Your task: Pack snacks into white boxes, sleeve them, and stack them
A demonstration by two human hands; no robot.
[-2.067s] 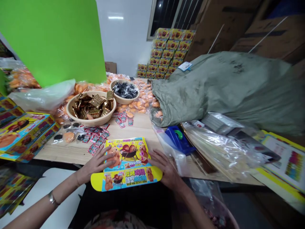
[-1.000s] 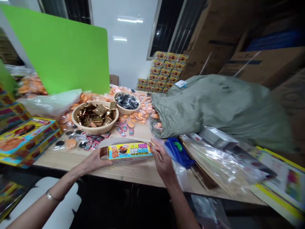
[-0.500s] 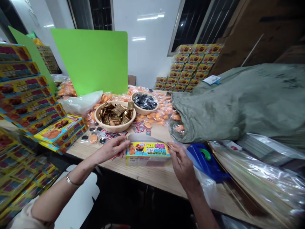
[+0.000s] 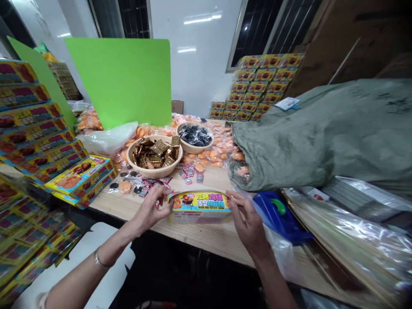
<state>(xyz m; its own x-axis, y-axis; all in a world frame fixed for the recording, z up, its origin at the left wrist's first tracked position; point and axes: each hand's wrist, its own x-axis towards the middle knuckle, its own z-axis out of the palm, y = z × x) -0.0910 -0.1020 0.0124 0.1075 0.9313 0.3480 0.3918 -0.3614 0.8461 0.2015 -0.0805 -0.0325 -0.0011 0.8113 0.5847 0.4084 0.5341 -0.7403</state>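
A yellow and blue printed cardboard box [image 4: 199,206] sits near the front edge of the wooden table, with its printed long side towards me. Its pale lid flap [image 4: 201,189] shows as a thin curved strip along the top. My left hand [image 4: 154,204] pinches the box's left end between thumb and fingers. At the right end, the thumb and fingers of my right hand [image 4: 246,216] close on the top corner. Behind the box stand a cream bowl [image 4: 155,173] of gold-wrapped bars and a smaller bowl [image 4: 195,150] of black wrapped pieces.
Small red packets [image 4: 189,174] and orange wrapped pieces [image 4: 215,159] lie about the bowls. Stacked boxes [image 4: 48,141] rise at left, more [image 4: 257,88] at the back. On the right are a grey-green sack [image 4: 322,137], a blue tape dispenser [image 4: 280,223] and clear plastic bags [image 4: 347,240].
The box's lid flap has come down from a raised curve to a thin strip. My left hand has shifted slightly left and down at the corner; my right hand stays at its end.
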